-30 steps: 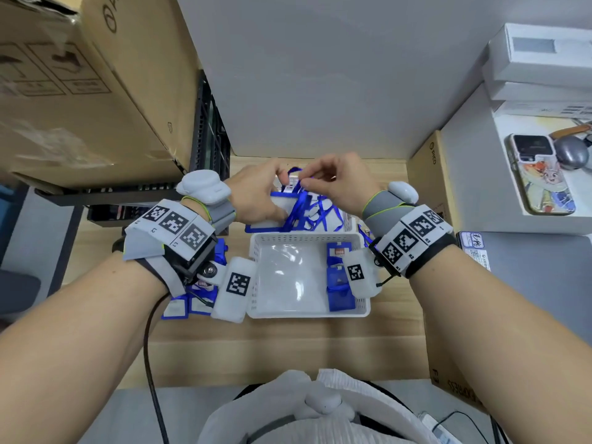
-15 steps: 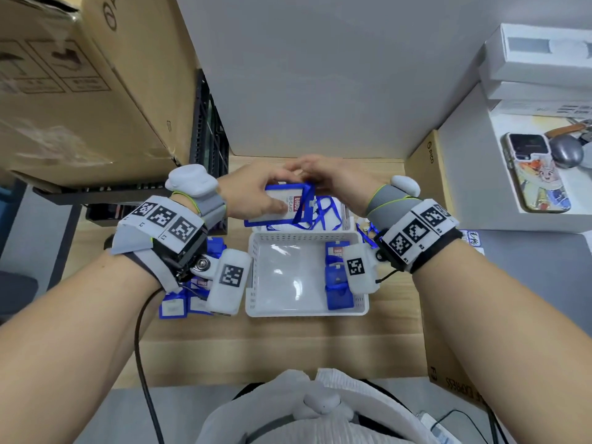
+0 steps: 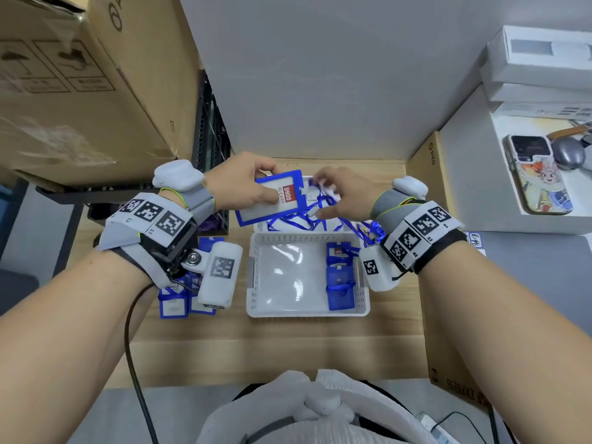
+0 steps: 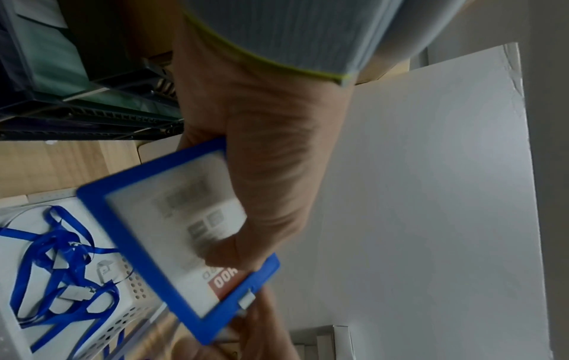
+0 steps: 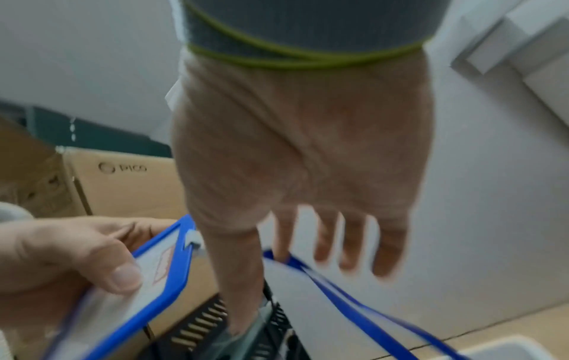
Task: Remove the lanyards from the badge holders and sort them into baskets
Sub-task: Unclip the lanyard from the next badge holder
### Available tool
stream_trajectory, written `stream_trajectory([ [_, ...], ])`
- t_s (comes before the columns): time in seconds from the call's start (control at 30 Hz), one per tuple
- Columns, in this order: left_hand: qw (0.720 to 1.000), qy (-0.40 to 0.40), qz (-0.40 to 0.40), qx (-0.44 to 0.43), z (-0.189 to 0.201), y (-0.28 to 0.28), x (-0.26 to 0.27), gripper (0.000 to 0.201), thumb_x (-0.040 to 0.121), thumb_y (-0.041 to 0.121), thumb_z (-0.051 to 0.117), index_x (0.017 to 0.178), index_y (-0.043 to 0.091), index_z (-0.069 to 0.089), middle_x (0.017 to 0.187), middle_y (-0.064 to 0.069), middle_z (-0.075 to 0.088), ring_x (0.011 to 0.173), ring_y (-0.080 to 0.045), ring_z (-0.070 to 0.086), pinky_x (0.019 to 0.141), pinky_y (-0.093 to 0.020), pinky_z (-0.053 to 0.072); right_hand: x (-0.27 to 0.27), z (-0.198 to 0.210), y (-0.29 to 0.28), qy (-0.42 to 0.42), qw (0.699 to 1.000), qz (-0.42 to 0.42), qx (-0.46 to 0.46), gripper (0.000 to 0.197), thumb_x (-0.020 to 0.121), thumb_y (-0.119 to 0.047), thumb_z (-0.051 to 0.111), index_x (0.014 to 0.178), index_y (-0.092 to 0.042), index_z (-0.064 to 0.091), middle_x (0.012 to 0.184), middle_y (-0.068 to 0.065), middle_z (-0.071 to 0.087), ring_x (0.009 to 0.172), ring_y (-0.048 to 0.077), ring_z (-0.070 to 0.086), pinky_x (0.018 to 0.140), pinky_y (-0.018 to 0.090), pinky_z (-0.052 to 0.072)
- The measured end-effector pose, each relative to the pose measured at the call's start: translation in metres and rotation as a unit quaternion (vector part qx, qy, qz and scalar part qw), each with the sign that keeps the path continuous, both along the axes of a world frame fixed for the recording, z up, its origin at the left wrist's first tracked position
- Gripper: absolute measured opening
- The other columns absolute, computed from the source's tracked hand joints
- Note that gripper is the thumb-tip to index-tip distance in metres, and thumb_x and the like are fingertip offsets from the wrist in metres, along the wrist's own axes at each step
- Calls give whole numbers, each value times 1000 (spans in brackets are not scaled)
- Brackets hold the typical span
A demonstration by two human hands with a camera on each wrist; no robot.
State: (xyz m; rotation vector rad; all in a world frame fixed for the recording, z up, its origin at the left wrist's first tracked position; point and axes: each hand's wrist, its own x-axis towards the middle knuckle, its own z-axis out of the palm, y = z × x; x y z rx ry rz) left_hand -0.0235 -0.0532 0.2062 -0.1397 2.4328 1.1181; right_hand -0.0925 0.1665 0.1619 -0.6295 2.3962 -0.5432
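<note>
Blue-framed badge holder [image 3: 277, 197] with a white card and a red "UHOO ID CARD" label sits in the left hand [image 3: 237, 184], thumb pressed on the card face and fingers curled behind the frame; it is held tilted in the air above the far edge of the white perforated basket [image 3: 253, 277]. The right hand [image 3: 344, 195] is just beside the holder's clip end, thumb and forefinger pinching the metal clip of a blue lanyard [image 3: 323, 203], the other three fingers spread and relaxed. From the right wrist view the ribbon [image 5: 354, 304] runs down and away from the fingertips [image 5: 351, 243]; whether the clip is still hooked in the holder's slot cannot be told, the frames being blurred there. Inside the near basket, against its right wall, lie several blue badge holders [image 3: 339, 277]; the rest of its floor shows a glossy clear sheet. Beyond the near basket a second white basket [image 4: 132, 292] holds a tangle of loose blue lanyards [image 4: 61, 255] with metal clips. Left of the near basket, on the wooden worktop [image 3: 288, 347], a small pile of blue badge holders [image 3: 174, 299] lies partly under the left wrist. Cardboard boxes [image 3: 80, 91] stand at the far left of the basket, and a phone [image 3: 538, 177] lies on a white surface well to its right.
</note>
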Motion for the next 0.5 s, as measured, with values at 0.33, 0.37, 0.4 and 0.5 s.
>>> stream_trajectory([
  [0.33,1000,-4,-16,0,2,-1,-1,17,73,23,73,89,18,67,85,-3,76,80,-26,73,77,-48,59,5,8,-13,-100,979,100,-150,33,83,-27,70,115,-30,63,142,-10,47,131,10,43,110,35,32],
  [0.37,1000,-7,-11,-7,2,-2,-1,19,72,25,73,89,17,67,84,-4,76,80,-27,73,77,-49,59,6,9,-14,-124,974,80,-169,22,84,-26,69,106,-24,66,125,-10,61,116,10,54,103,37,39],
  [0.4,1000,-11,-6,-13,1,-4,-2,19,73,25,73,89,17,67,84,-3,76,81,-26,73,78,-48,60,7,11,-15,-155,967,45,-195,13,86,-23,67,98,-17,67,105,-6,68,100,11,60,95,39,43],
  [0.5,1000,-10,1,-23,-1,-9,-4,16,71,29,73,86,28,69,87,2,76,81,-20,73,78,-44,61,9,19,-17,-182,957,-20,-226,19,95,-23,59,84,-7,65,78,8,70,75,17,62,82,38,47],
])
